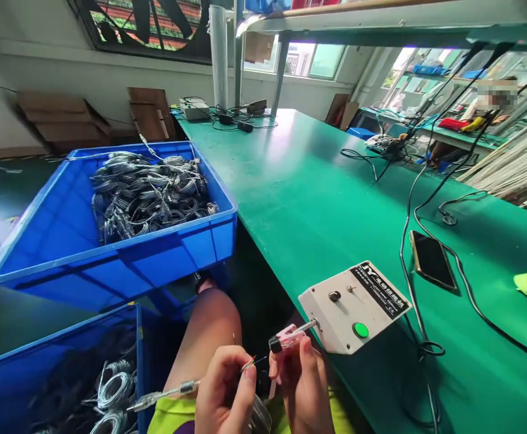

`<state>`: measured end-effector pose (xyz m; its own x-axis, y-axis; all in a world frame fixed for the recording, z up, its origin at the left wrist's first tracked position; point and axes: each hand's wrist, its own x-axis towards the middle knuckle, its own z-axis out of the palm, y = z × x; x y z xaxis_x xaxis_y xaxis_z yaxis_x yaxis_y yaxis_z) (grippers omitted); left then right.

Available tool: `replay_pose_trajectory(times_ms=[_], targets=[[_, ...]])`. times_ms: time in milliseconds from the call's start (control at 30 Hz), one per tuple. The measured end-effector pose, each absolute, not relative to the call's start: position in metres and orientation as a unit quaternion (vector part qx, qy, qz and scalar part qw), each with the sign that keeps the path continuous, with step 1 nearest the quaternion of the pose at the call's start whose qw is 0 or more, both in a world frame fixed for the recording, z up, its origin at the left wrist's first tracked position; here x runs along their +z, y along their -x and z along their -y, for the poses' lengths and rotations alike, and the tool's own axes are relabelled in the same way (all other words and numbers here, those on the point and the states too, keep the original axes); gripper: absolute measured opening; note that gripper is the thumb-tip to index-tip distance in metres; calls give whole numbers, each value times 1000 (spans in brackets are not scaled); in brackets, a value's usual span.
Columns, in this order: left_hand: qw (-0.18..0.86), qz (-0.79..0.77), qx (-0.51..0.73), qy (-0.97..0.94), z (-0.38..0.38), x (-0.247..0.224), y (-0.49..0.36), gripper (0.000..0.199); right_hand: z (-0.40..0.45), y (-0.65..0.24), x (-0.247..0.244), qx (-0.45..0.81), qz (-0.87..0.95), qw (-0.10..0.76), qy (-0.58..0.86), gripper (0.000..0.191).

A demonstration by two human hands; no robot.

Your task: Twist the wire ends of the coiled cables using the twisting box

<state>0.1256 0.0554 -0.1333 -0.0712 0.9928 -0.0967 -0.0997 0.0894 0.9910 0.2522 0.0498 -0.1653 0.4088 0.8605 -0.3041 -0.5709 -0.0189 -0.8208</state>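
My left hand (229,389) pinches the stripped end of a cable, where thin coloured wires (250,363) stick out between thumb and forefinger. A clear-jacketed stretch of the cable with a grey ferrite bead (188,386) reaches out to the left of this hand. My right hand (300,380) has its fingers closed around a pink clip (286,335) with a black tip. That clip sits on the metal shaft of a beige control box (353,307) with a green button and a black knob. The wire ends are close to the black tip; whether they touch, I cannot tell.
A large blue crate (200,247) heaped with coiled cables (155,187) stands left of the green table (281,199). Another blue crate (64,334) holds more coils at lower left. A phone (433,259) and loose black cords (410,211) lie to the right. A person sits farther back.
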Motion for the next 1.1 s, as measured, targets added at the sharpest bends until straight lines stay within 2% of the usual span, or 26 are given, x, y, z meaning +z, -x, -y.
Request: replay_pose_trajectory(times_ms=[300, 533, 733, 933, 1100], targets=[[566, -476, 479, -474, -61, -149, -119, 39, -52, -259, -143, 548, 91, 694, 458, 63], [540, -437, 499, -519, -68, -143, -122, 25, -48, -263, -173, 563, 47, 713, 415, 59], [569, -402, 510, -504, -70, -137, -128, 16, -47, -265, -180, 570, 36, 721, 392, 53], [586, -379, 525, -488, -69, -141, -134, 12, -43, -266, -185, 575, 44, 717, 391, 46], [574, -378, 536, -490, -69, -142, -136, 15, -42, -266, -190, 579, 43, 714, 391, 48]])
